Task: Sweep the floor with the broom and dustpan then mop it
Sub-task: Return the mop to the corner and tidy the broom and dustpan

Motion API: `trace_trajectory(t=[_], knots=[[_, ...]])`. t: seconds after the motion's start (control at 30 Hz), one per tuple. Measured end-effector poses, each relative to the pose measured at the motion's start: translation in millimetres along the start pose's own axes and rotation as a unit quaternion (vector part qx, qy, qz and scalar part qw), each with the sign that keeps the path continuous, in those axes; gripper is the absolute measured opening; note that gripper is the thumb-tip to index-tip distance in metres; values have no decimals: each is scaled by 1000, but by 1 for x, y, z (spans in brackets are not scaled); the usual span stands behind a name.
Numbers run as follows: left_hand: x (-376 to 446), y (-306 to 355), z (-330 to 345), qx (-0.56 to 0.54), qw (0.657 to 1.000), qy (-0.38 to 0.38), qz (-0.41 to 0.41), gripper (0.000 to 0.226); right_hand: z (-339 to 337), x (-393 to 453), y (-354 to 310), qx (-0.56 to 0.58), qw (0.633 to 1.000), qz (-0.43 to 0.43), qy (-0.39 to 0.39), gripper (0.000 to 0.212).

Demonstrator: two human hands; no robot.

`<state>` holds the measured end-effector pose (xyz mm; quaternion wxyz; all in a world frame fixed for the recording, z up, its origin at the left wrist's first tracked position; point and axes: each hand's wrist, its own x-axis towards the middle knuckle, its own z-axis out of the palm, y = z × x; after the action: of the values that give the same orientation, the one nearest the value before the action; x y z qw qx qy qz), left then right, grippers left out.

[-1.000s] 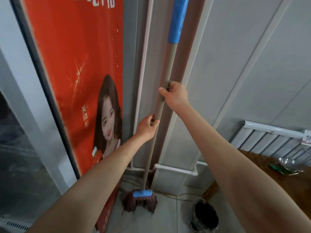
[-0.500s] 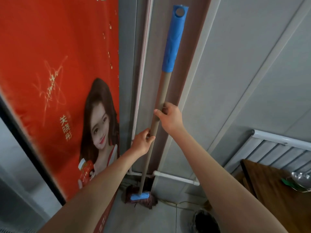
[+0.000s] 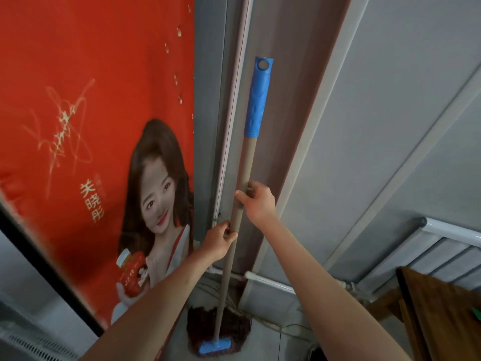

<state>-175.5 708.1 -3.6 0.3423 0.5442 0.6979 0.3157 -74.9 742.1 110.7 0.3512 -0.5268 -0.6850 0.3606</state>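
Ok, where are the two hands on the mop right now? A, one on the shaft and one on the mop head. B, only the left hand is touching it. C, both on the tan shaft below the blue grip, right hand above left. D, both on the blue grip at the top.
C: the right hand and left hand both hold the tan shaft of the mop, under the blue grip.

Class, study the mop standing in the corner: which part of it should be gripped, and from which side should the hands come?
Grip the mop on its bare tan shaft, mid-length, as the left hand and right hand do. Come from the open room side: the wall lies close behind, and the thin round upright pole lets fingers wrap round it.
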Motion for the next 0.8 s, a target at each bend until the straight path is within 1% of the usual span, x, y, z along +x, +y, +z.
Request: trace_trajectory(t=[0.07, 0.17, 0.3, 0.4, 0.5, 0.57, 0.63, 0.7, 0.8], knots=[[11, -2, 3, 7, 1000, -9, -18, 34, 4, 11, 8, -2, 1000, 9, -6, 19], [28, -13, 15, -2, 999, -21, -45, 32, 13, 28, 21, -18, 999, 27, -22, 22], [42, -32, 30, 0, 996, -32, -88, 36, 27, 45, 43, -33, 995, 60, -71, 23], [56, -39, 32, 4, 994, -55, -95, 32, 32, 61, 52, -40, 993, 71, -84, 19], [83, -44, 37, -37, 994, -60, -87, 14, 33, 79, 55, -36, 994, 87, -63, 12], [98, -48, 42, -44, 994, -68, -75, 12, 33, 90, 60, -38, 993, 97, -49, 13], [110, -51, 47, -43, 995, -62, -61, 14, 32, 99, 66, -50, 993, 105, -34, 14], [119, -51, 52, -38, 997, -48, -54, 21, 31, 106, 73, -54, 992, 111, -14, 16], [140, -45, 54, -27, 996, -66, -47, 27, 30, 117, 78, -44, 991, 118, 31, 29]])
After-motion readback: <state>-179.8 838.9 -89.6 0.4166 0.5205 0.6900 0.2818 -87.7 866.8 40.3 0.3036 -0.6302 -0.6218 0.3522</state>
